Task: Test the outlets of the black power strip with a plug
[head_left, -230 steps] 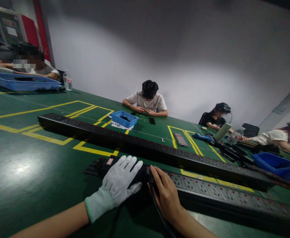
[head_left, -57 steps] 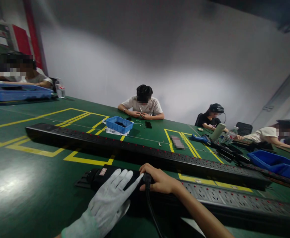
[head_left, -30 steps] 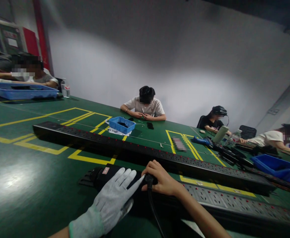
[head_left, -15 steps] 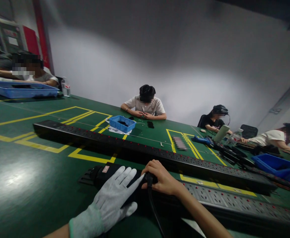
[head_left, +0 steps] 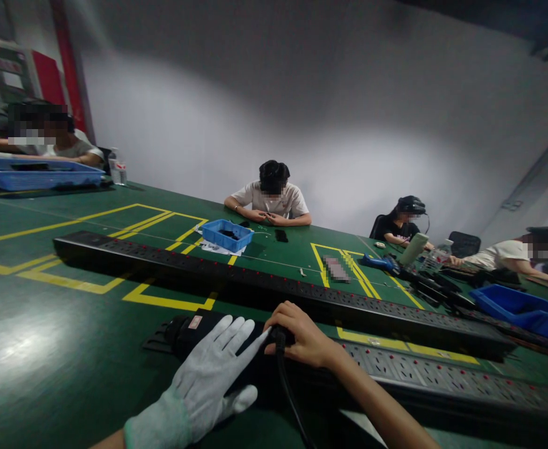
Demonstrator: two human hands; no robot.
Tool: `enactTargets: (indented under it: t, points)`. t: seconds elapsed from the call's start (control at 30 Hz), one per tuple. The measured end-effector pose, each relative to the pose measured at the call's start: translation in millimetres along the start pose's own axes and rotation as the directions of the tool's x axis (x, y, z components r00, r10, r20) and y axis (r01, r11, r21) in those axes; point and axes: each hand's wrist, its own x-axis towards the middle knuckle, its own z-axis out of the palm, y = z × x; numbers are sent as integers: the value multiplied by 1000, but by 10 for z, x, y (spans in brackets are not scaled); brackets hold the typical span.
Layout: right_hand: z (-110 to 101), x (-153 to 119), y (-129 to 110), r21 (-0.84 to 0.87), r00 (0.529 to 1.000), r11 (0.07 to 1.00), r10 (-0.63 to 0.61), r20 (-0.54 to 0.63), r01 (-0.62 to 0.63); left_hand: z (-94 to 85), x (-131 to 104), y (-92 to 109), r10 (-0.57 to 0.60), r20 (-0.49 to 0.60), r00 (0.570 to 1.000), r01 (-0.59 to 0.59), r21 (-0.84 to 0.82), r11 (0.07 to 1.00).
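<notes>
Across the surface lie two power strips; on the near one, the left hand rests flat while the right hand grips one plug. One small blue tray sits beyond.

The green table bears a near power strip and a far power strip. A water bottle stands beyond them.

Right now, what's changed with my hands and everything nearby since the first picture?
Your right hand has moved forward, its fingers now curled over the far side of the black plug. Your gloved left hand has drawn back toward you, index finger stretched toward the plug. The near power strip, far power strip and small blue basket stayed put.
</notes>
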Motion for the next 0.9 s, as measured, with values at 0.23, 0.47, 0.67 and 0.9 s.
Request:
enactTargets:
  t: [0.23,0.47,0.67,0.9]
  points:
    - [0,-4,8,18,1000,1000,1,-5,0,-29,18,2,-2,-20,1000,2,-15,1000]
    - [2,-11,17,5,1000,1000,1,-5,-1,5,17,14,-17,-55,998,18,15,1000]
    - [7,-12,33,17,1000,1000,-8,-11,8,-16,18,29,-16,-54,998,17,24,1000]
    - [11,-22,33,-2,1000,1000,-1,-12,1,-36,33,40,-23,-63,998,21,-39,999]
